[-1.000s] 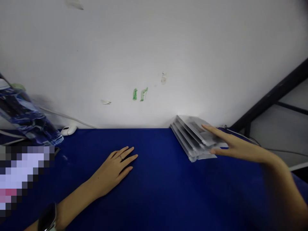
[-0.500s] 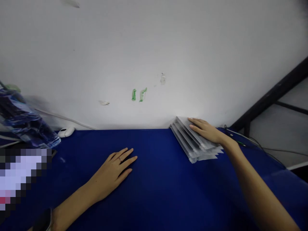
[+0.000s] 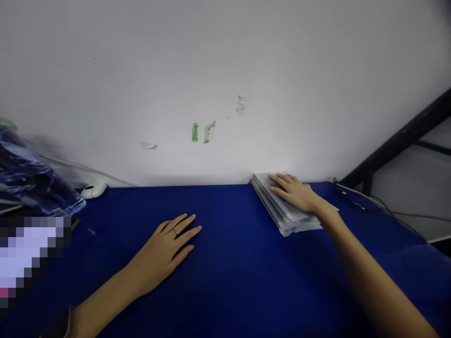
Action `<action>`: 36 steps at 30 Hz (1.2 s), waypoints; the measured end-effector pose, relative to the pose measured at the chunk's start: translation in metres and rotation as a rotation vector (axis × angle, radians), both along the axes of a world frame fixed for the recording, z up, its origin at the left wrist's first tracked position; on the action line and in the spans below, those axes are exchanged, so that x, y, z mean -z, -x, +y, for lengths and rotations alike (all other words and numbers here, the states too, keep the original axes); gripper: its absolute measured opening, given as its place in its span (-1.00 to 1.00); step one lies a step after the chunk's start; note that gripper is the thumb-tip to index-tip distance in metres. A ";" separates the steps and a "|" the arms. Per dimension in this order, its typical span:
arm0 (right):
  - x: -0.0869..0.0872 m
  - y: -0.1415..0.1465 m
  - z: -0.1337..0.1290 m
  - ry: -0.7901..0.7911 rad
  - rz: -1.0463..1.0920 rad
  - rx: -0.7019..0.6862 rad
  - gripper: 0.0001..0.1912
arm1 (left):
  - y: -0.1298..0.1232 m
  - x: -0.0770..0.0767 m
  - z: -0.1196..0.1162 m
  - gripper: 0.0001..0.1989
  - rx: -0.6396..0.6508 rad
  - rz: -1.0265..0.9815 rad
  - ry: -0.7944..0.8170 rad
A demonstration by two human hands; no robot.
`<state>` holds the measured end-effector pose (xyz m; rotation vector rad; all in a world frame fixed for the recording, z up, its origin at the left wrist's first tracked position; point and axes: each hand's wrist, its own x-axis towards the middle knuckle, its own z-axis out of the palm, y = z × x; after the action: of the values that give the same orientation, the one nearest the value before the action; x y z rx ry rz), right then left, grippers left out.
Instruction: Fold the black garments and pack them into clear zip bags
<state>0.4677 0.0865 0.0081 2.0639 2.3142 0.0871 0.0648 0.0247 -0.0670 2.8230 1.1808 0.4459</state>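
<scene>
My left hand (image 3: 172,244) lies palm down on the blue tabletop (image 3: 232,277), fingers spread, with a ring on one finger and nothing held. At the back right, against the wall, sits a stack of translucent plastic zip bags (image 3: 273,204). My right hand (image 3: 292,191) rests flat on top of this stack with its fingers stretched out. What the bags contain, if anything, I cannot make out.
Far left are a blue glossy plastic package (image 3: 35,173), a white earbud case (image 3: 93,190) and a device with a pixelated screen (image 3: 28,249). Cables (image 3: 366,202) run along the back right edge. The white wall (image 3: 218,61) bounds the back; a black metal frame (image 3: 394,141) stands right.
My right hand has pressed the stack of bags down, and the layers now lie flatter and closer together. It also shifted slightly left. The left hand stays in place. The view tilted a little.
</scene>
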 end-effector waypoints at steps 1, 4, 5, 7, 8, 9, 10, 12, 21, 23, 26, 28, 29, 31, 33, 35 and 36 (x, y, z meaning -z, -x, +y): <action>0.002 -0.003 0.000 0.002 0.011 -0.001 -0.35 | 0.000 0.000 0.000 -0.59 0.000 0.004 0.002; 0.006 -0.009 0.000 -0.010 0.026 0.005 -0.36 | 0.001 0.001 0.000 -0.59 0.006 -0.006 0.006; 0.007 -0.010 0.000 -0.013 0.030 0.007 -0.36 | 0.001 0.001 0.000 -0.58 0.006 -0.013 0.008; 0.009 -0.011 0.000 -0.011 0.038 0.011 -0.36 | 0.002 0.002 0.000 -0.58 0.002 -0.018 0.016; 0.010 -0.012 0.001 -0.007 0.040 0.013 -0.36 | 0.002 0.002 0.000 -0.58 0.001 -0.015 0.021; 0.010 -0.012 0.001 -0.002 0.040 0.016 -0.36 | 0.002 0.002 0.000 -0.58 0.000 -0.011 0.028; 0.010 -0.012 0.002 0.001 0.037 0.018 -0.36 | 0.002 0.003 0.000 -0.58 -0.001 -0.007 0.033; 0.010 -0.012 0.003 0.010 0.033 0.018 -0.36 | 0.002 0.003 0.000 -0.58 0.000 -0.004 0.040; -0.009 -0.003 -0.001 0.040 0.036 0.083 -0.37 | 0.002 0.005 0.000 -0.58 -0.007 -0.016 0.068; -0.020 -0.002 -0.003 -0.020 0.044 0.108 -0.38 | 0.002 0.004 0.000 -0.58 -0.004 -0.014 0.064; -0.041 0.008 -0.012 -0.226 0.057 0.079 -0.40 | 0.002 0.003 -0.001 -0.58 -0.004 -0.005 0.069; -0.050 0.027 -0.021 -0.377 0.110 -0.039 -0.44 | 0.002 0.002 -0.001 -0.58 -0.010 0.007 0.077; -0.051 0.040 -0.026 -0.431 0.156 -0.124 -0.46 | 0.002 0.002 -0.001 -0.57 -0.011 0.016 0.080; -0.042 0.074 -0.037 -0.437 0.275 -0.271 -0.50 | 0.002 0.002 -0.001 -0.53 0.001 0.032 0.073; -0.020 0.110 -0.046 -0.337 0.385 -0.435 -0.51 | 0.002 0.002 0.000 -0.49 0.019 0.038 0.048; 0.010 0.141 -0.051 -0.176 0.513 -0.566 -0.49 | 0.001 0.003 0.000 -0.47 0.035 0.040 0.021; 0.025 0.154 -0.052 -0.119 0.609 -0.562 -0.50 | 0.001 0.003 0.000 -0.47 0.043 0.045 0.011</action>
<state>0.3136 0.0344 -0.0170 1.5565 3.2621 -0.4608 0.0639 0.0250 -0.0701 2.8575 1.1236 0.3738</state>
